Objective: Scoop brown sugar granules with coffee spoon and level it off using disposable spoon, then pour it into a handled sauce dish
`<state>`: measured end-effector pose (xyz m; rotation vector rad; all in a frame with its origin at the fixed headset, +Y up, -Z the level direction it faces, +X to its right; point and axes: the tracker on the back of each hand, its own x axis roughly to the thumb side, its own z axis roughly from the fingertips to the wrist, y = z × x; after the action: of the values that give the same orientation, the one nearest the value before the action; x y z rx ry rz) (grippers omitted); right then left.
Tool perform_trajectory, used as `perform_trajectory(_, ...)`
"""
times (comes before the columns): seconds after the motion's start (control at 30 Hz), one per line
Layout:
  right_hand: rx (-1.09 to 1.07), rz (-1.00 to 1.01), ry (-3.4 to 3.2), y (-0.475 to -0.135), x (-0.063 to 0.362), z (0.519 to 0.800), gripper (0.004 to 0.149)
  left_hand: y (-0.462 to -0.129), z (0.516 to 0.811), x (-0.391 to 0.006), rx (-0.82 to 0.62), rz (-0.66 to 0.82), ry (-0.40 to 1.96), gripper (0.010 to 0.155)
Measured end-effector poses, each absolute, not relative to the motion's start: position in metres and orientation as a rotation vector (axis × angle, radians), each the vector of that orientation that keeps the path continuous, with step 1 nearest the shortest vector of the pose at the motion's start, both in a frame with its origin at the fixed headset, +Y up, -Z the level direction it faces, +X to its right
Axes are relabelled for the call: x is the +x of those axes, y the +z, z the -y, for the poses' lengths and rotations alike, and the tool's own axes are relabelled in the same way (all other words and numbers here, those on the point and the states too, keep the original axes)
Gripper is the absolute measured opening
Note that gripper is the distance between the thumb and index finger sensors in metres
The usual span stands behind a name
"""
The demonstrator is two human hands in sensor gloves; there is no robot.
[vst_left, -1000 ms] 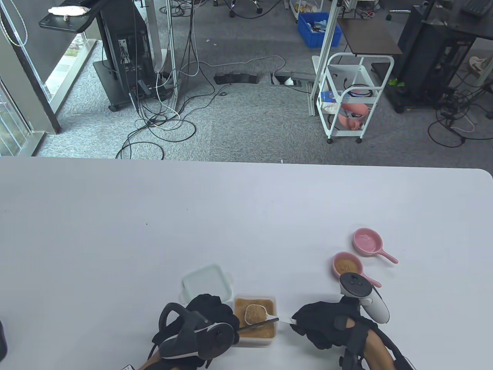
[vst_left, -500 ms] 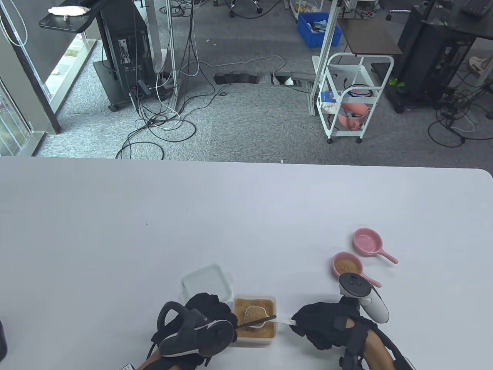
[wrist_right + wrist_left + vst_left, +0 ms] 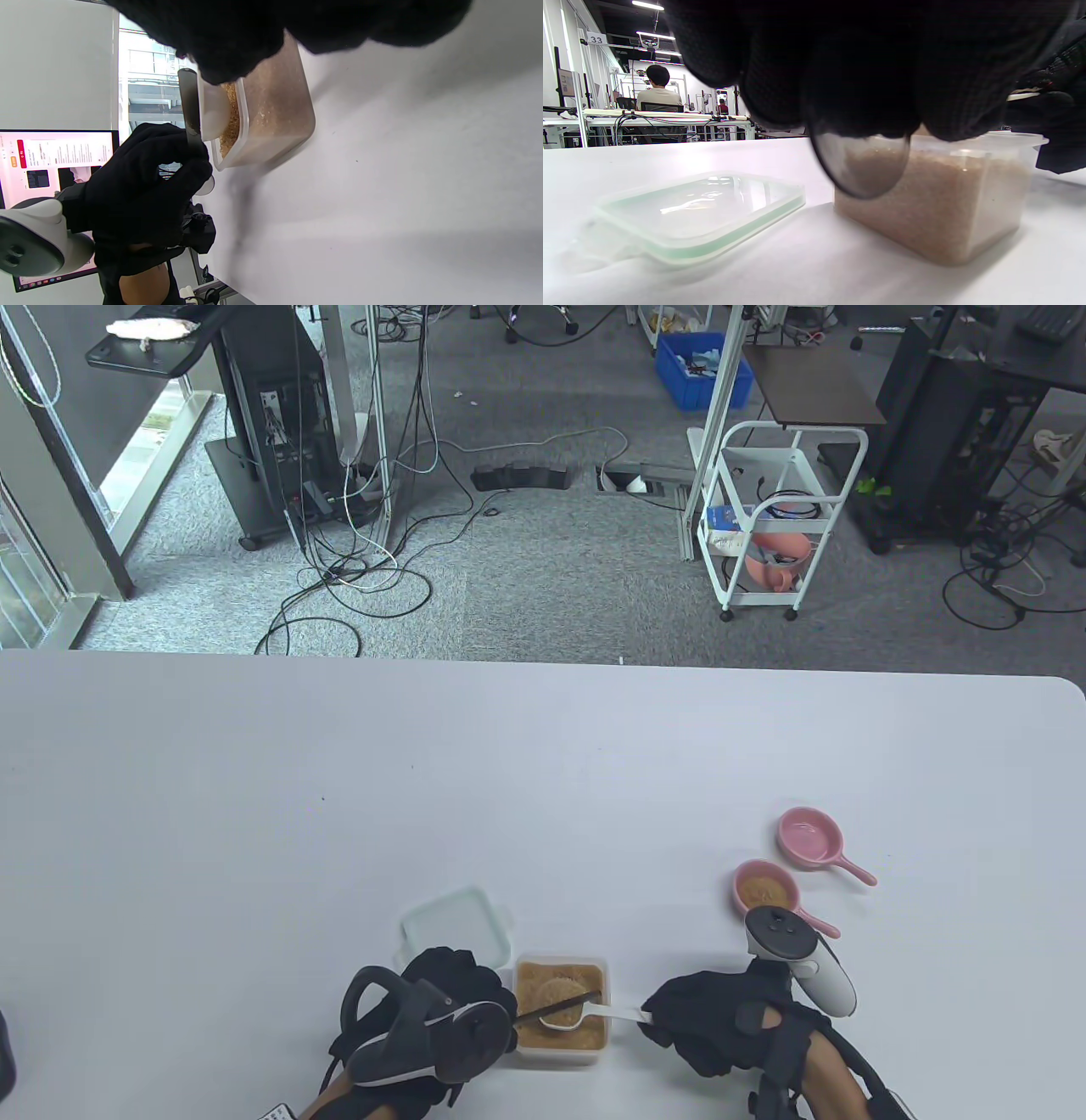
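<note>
Risk: we see spill as the main failure, with granules pushed over the spoon [image 3: 562,1016] rim past the tub [image 3: 561,1050] wall if the scraper stroke runs beyond it.
Right hand [image 3: 711,1020]: fingers curled round the white spoon handle; bowl sits heaped just ahead of the grip, over the tub.
Left hand [image 3: 428,1022]: pinching the dark scraper [image 3: 560,1008], which lies across the spoon bowl out past its fingertips.
Sugar: mostly in the tub; a heap rides in the spoon.
Cause 1: scraper tilt or too much press could tip the spoon in our right grip.
Cause 2: carry to a dish [image 3: 767,889], well off to the right of the right hand, could shed granules if we jolt.
Unknown: whether the scraper touches the heap, we can't tell.
</note>
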<state>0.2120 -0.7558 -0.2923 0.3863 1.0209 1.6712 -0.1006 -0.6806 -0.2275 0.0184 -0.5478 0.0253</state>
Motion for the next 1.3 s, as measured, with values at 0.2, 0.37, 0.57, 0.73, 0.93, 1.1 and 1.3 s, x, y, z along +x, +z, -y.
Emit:
perform_trajectory(0.2, 0.390, -1.024, 1.666, -0.292, 0.212, 0.756, 0.044, -0.229, 0.680, -0.102, 0.020, 0.537, 0.023, 0.040)
perform_trajectory(0.37, 0.391, -1.024, 1.663, -0.292, 0.212, 0.756, 0.044, -0.231, 0.680, -0.104, 0.019, 0.523, 0.024, 0.040)
perform_trajectory(0.57, 0.393, -1.024, 1.659, -0.292, 0.212, 0.756, 0.044, -0.234, 0.681, -0.107, 0.020, 0.504, 0.022, 0.040)
perform_trajectory(0.73, 0.391, -1.022, 1.658, -0.292, 0.212, 0.756, 0.044, -0.236, 0.682, -0.109, 0.016, 0.497, 0.030, 0.040)
perform_trajectory(0.93, 0.384, -1.019, 1.652, -0.292, 0.213, 0.755, 0.044, -0.238, 0.683, -0.111, 0.016, 0.482, 0.031, 0.040)
perform_trajectory(1.1, 0.380, -1.017, 1.652, -0.293, 0.214, 0.755, 0.044, -0.241, 0.683, -0.115, 0.015, 0.467, 0.033, 0.040)
perform_trajectory(1.3, 0.374, -1.013, 1.655, -0.293, 0.215, 0.755, 0.044, -0.244, 0.686, -0.118, 0.005, 0.448, 0.029, 0.040)
